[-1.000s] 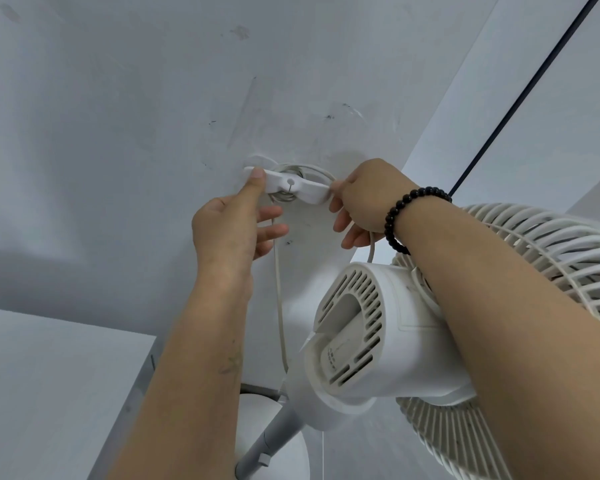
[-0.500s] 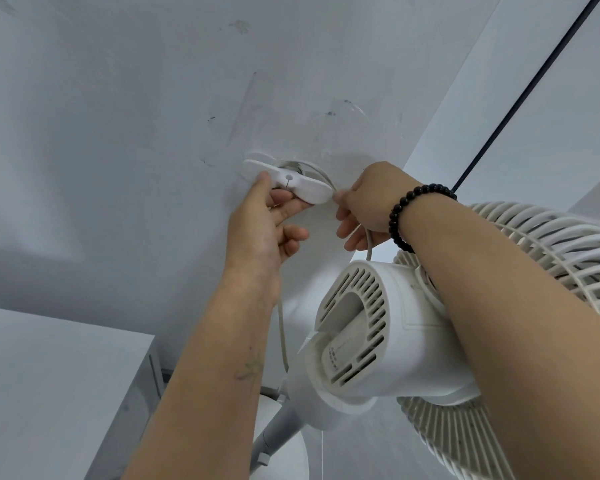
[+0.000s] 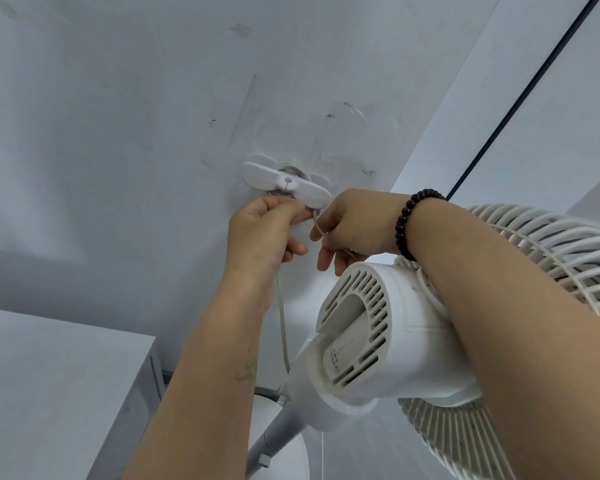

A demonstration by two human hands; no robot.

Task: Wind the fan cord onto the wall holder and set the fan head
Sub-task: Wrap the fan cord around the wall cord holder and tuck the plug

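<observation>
A white wall holder with two flat wings is stuck on the grey wall, with turns of pale fan cord wound behind it. My left hand is just under the holder, fingers pinched on the fan cord, which hangs down from it to the fan stand. My right hand, with a black bead bracelet on its wrist, grips a loop of the same cord below the holder's right wing. The white fan head sits under my right forearm, its motor housing facing me.
The fan's white grille spreads out at the right, its pole and round base at the bottom. A grey cabinet stands at the lower left. A black cable runs diagonally along the wall at the upper right.
My left hand has moved from the holder's left wing down under its middle. My right hand has dropped below the right wing, drawing a loop of cord down.
</observation>
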